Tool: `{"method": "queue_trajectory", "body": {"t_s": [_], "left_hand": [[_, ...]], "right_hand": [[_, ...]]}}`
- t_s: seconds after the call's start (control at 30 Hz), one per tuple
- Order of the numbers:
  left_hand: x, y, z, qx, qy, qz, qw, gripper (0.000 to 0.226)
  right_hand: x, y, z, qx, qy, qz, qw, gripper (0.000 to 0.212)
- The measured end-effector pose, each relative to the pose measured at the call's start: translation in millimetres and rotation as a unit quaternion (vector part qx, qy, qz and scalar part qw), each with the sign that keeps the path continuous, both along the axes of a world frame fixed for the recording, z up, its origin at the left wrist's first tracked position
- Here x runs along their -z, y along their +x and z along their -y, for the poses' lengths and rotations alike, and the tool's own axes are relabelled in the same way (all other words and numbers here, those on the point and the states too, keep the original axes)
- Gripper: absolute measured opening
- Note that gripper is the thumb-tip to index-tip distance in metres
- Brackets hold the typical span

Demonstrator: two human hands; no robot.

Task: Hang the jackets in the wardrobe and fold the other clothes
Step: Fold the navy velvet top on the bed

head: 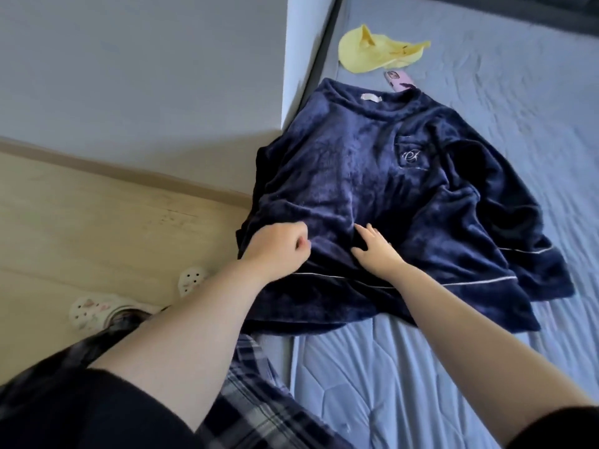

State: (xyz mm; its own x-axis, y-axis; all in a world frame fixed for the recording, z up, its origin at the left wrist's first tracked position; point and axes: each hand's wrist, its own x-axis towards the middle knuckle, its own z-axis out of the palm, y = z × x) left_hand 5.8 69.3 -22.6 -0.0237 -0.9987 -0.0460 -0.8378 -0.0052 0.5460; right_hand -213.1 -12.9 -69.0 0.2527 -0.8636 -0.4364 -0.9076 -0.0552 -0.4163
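A navy fleece top (372,176) with white piping and a chest pocket lies face up on the bed (486,108), its collar pointing away from me. One side of it hangs over the bed's left edge. My left hand (278,246) is curled into a fist on the fabric near the hem at the left; whether it pinches the cloth is not clear. My right hand (376,251) lies flat with fingers spread on the lower middle of the top, pressing the fleece.
A yellow cloth (372,55) and a pink phone (400,81) lie beyond the collar. A grey wall corner (291,76) borders the bed on the left. Wooden floor (97,222) lies below, where my white clogs (94,311) stand.
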Motion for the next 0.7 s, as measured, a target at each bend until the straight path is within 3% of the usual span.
{"method": "queue_trajectory", "body": {"t_s": [0.1, 0.2, 0.3, 0.33, 0.37, 0.47, 0.57, 0.7], "left_hand": [[-6, -49, -8, 0.22, 0.127, 0.09, 0.963, 0.04], [2, -86, -15, 0.293, 0.116, 0.253, 0.915, 0.07], [14, -109, -27, 0.276, 0.051, 0.342, 0.897, 0.06], [17, -114, -30, 0.268, 0.039, 0.361, 0.892, 0.056], [18, -117, -31, 0.264, 0.03, 0.372, 0.889, 0.054], [20, -120, -25, 0.259, 0.018, 0.344, 0.902, 0.044], [11, -116, -18, 0.196, 0.066, 0.205, 0.957, 0.019], [5, -105, -19, 0.108, 0.128, 0.068, 0.984, 0.027]], "right_hand": [[-15, -25, -24, 0.068, -0.15, 0.115, 0.98, 0.034], [-33, -61, -62, -0.008, -0.41, 0.134, 0.902, 0.02], [-26, -102, -105, -0.188, -0.451, 0.065, 0.87, 0.011], [-21, -112, -116, -0.23, -0.433, 0.002, 0.872, 0.003], [-16, -121, -123, -0.244, -0.403, -0.07, 0.879, 0.014], [-11, -132, -119, -0.184, -0.317, -0.206, 0.907, 0.066], [-18, -122, -106, -0.155, -0.367, -0.206, 0.894, 0.066], [-35, -118, -90, -0.156, -0.44, -0.19, 0.864, 0.059]]}}
